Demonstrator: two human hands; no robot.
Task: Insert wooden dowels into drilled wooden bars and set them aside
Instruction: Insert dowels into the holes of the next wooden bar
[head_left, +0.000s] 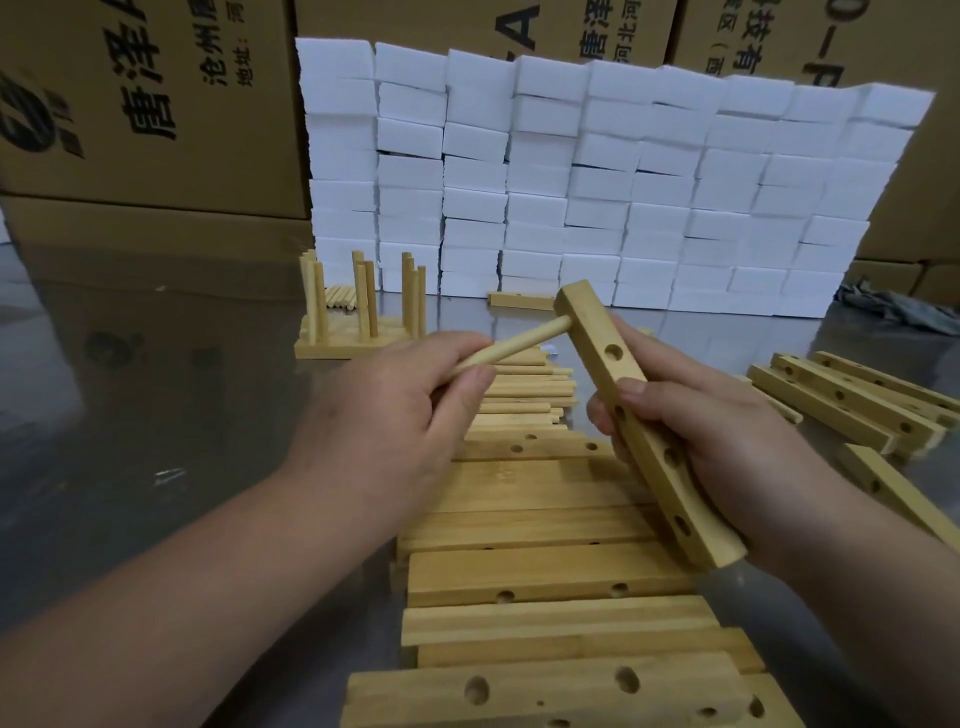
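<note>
My right hand (717, 441) grips a drilled wooden bar (618, 374), held tilted with its far end up and several holes showing along one face. My left hand (395, 415) pinches a wooden dowel (524, 345) whose tip sits in the side of the bar's far end. Loose dowels (524, 389) lie in a pile under my hands. Drilled bars (545, 582) are laid in a heap in front of me. At the back left stand finished bars with upright dowels (358, 317).
More drilled bars (852, 400) lie to the right on the shiny metal table (156, 415). A wall of white foam blocks (597, 176) stands behind, with cardboard boxes (145, 104) beyond it. A grey rag (898, 306) lies at the far right.
</note>
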